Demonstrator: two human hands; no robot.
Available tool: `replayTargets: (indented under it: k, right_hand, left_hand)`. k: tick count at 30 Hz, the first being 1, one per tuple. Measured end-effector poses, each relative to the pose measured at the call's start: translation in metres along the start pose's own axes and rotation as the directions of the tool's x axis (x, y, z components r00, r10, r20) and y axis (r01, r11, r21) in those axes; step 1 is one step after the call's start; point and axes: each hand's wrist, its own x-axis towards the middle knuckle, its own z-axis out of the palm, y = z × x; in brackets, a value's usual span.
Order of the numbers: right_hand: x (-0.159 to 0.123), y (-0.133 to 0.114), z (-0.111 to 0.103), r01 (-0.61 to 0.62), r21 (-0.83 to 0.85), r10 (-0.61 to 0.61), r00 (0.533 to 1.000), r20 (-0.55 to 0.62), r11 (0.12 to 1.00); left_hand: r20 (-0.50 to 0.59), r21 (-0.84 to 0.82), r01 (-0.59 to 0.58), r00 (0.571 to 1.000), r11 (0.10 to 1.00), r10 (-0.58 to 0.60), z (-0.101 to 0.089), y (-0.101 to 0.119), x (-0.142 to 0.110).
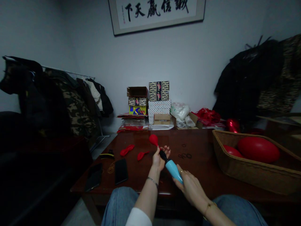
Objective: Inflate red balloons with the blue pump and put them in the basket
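A light blue hand balloon pump [174, 171] with a black nozzle end [163, 155] slants up and left over the table. My right hand [191, 185] is wrapped round its blue body. At the nozzle, my left hand [160, 158] pinches the neck of a red balloon [153, 140], its other fingers spread. The balloon is small and rounded, pointing away from me. Two limp red balloons, a longer one [127, 150] and a smaller one [142, 155], lie on the table to the left of my left hand.
A wicker basket [249, 175] with inflated red balloons [258, 149] stands at the right. On the left lie two dark phones [121, 171], yellow rubber bands [111, 168] and a black hair claw [108, 154]. Dark bands [184, 155] lie right of centre. Boxes [159, 108] are stacked behind.
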Motion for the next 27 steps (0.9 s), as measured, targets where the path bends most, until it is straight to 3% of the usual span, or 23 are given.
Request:
replayTargets:
  k: [6,12,21,27]
  right_hand:
    - [0.002,-0.004,0.002,0.007,-0.025,-0.007,1.0,-0.007,1.0]
    - [-0.01,0.007,0.008,0.131,-0.128,-0.137,0.99,-0.042,0.983]
    - [-0.052,0.037,0.009,0.238,-0.217,-0.276,0.946,-0.168,0.947]
    - [-0.049,0.036,0.011,0.201,-0.24,-0.252,0.945,-0.209,0.95]
  left_hand:
    - [-0.104,0.044,-0.062,0.992,0.997,0.066,-0.002,-0.006,0.005]
    - [-0.271,0.117,-0.134,0.949,0.984,0.162,-0.005,0.009,0.016]
    - [-0.312,0.151,-0.183,0.924,0.971,0.222,-0.011,0.028,0.025]
    - [-0.304,0.154,-0.185,0.926,0.971,0.225,-0.006,0.02,0.023]
